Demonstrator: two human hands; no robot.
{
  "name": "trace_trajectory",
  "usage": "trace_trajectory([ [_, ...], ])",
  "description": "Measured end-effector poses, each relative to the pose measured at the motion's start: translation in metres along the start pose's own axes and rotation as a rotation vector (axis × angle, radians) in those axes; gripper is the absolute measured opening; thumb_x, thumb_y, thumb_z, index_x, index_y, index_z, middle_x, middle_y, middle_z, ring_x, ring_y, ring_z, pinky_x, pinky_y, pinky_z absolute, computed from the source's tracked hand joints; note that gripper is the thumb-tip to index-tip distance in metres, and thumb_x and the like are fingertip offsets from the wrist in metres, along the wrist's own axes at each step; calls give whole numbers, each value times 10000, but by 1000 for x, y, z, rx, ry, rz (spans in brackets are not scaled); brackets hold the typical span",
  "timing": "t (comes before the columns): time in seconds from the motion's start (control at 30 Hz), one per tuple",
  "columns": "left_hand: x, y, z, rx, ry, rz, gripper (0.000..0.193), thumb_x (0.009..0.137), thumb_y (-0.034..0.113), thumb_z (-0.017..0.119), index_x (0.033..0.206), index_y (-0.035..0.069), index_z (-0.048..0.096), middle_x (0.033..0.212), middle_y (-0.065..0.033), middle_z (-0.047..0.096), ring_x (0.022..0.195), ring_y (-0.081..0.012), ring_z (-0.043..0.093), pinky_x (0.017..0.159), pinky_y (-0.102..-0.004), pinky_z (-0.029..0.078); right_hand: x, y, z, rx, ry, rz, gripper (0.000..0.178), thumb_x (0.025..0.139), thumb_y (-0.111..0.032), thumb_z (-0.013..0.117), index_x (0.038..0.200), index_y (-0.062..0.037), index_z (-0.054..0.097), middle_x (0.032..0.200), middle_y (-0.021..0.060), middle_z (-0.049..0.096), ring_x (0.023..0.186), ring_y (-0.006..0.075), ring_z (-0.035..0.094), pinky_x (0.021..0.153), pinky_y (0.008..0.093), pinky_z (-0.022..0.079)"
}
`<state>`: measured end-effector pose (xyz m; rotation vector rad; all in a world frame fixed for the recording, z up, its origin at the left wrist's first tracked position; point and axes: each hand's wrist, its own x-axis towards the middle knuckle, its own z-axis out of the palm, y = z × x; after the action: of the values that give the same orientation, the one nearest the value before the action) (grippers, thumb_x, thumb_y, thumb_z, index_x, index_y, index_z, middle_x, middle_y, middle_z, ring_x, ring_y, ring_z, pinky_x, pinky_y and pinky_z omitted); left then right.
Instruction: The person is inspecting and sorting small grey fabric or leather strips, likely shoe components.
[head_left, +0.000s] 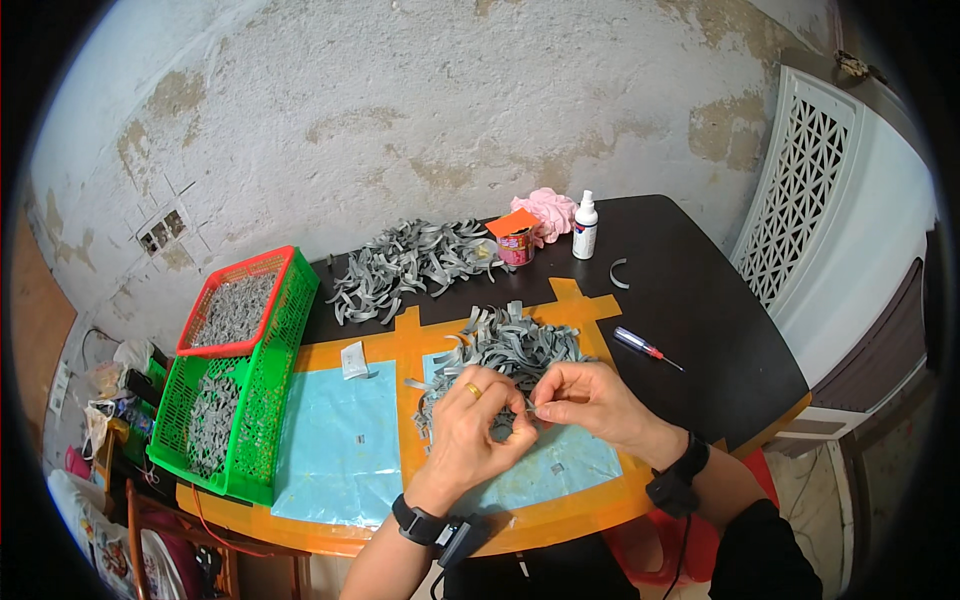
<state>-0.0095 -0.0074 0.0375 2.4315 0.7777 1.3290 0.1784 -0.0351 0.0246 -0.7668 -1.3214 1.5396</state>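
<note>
My left hand (472, 432), with a ring on one finger, is closed, its thumb and fingers pinched together. Close beside it my right hand (592, 402) is also closed in a pinch. The fingertips of both meet over a tiny thin piece, too small and too covered to name. Just beyond them lies a heap of curved grey strips (515, 340), which my hands partly hide. Under the hands and heap is a light blue sheet (335, 440), edged with orange tape (408, 365).
A second pile of grey strips (410, 262) lies farther back. At left, a red basket (290, 262) and green basket (262, 440) hold small grey pieces. Around the back right are a tin (516, 248), pink cloth (552, 212), white spray bottle (585, 228) and screwdriver (640, 343).
</note>
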Motion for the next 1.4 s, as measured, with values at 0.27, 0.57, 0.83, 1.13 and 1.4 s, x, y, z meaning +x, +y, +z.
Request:
trace_trajectory([
  [0.27,-1,-1,-1,-24,25,-17,149,580,8,653,671,45,541,749,-83,575,732,-247,566,668,-322,464,-1,-2,-1,-8,5,28,51,865,-32,596,900,-5,572,837,38,618,765,87,586,713,235,480],
  [0.57,3,0,-1,-141,-6,-93,174,646,33,730,740,28,583,815,-87,613,766,-247,597,708,-328,475,2,0,-8,15,63,39,97,875,-83,599,920,0,577,840,47,618,750,105,592,708,241,480],
  [0.83,3,-4,-1,-95,-39,9,125,737,28,724,802,39,618,896,-95,650,804,-236,621,718,-318,488,0,-4,-8,-7,35,63,93,863,-73,626,903,-7,574,852,44,607,760,101,581,710,238,471],
  [1.13,-5,1,7,-314,-36,-208,106,769,-4,692,769,14,587,832,-108,665,747,-199,642,678,-285,500,0,-1,-7,-29,24,23,70,870,-54,608,888,4,572,847,55,613,760,102,587,703,237,479],
  [1.4,-8,-6,8,-321,-77,-223,108,803,-7,674,810,6,567,848,-105,657,754,-156,630,706,-273,506,1,-2,-7,-39,27,-5,74,876,-58,596,895,11,578,832,59,621,750,99,591,689,238,486],
])
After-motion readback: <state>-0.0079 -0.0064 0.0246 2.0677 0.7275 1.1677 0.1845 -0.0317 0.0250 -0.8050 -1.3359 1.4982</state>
